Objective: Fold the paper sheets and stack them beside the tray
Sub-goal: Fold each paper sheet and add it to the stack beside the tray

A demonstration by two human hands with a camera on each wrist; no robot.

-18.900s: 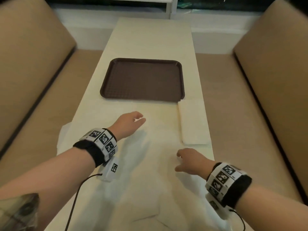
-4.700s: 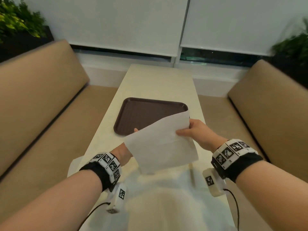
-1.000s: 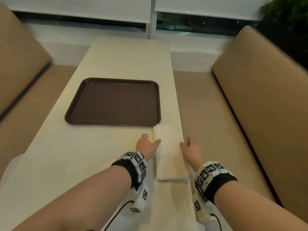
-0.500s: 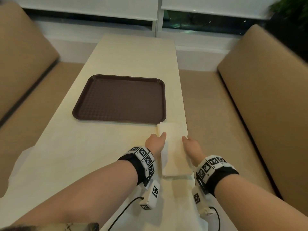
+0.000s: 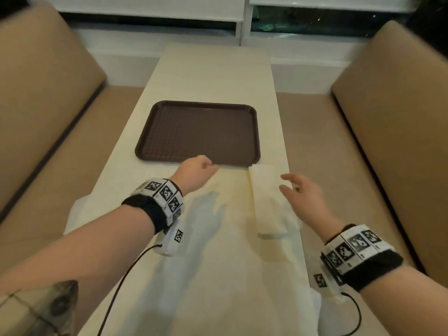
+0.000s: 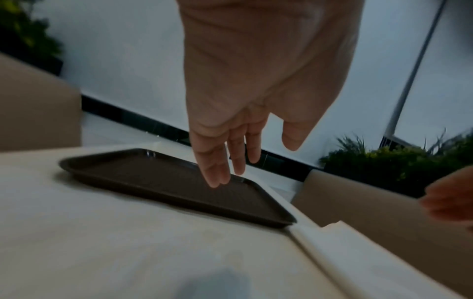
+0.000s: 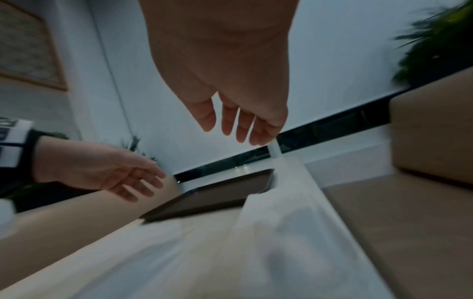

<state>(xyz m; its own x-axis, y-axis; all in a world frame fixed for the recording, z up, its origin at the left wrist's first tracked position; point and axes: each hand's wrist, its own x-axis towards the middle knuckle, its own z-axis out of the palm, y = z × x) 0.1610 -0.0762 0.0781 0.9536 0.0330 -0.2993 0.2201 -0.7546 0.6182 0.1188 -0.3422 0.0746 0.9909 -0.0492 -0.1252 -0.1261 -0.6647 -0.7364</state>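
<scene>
A stack of folded white paper (image 5: 268,197) (image 6: 363,257) (image 7: 279,222) lies on the table just in front of the brown tray's (image 5: 197,133) (image 6: 163,178) (image 7: 225,194) near right corner. Unfolded white sheets (image 5: 218,275) are spread flat on the table nearer to me. My left hand (image 5: 196,174) (image 6: 245,129) (image 7: 122,176) hovers above the table left of the stack, fingers relaxed, holding nothing. My right hand (image 5: 301,195) (image 7: 230,117) hovers over the stack's right side, fingers spread and empty.
The long cream table (image 5: 218,76) runs between two tan padded benches (image 5: 46,93) (image 5: 397,105). A window with blinds (image 5: 242,10) closes the far end. Green plants (image 6: 399,161) stand behind the right bench. Cables hang from both wrist units.
Both hands have lifted off the folded stack and drawn apart, the left moving leftward toward the tray's front edge. The stack stays in place by the tray corner.
</scene>
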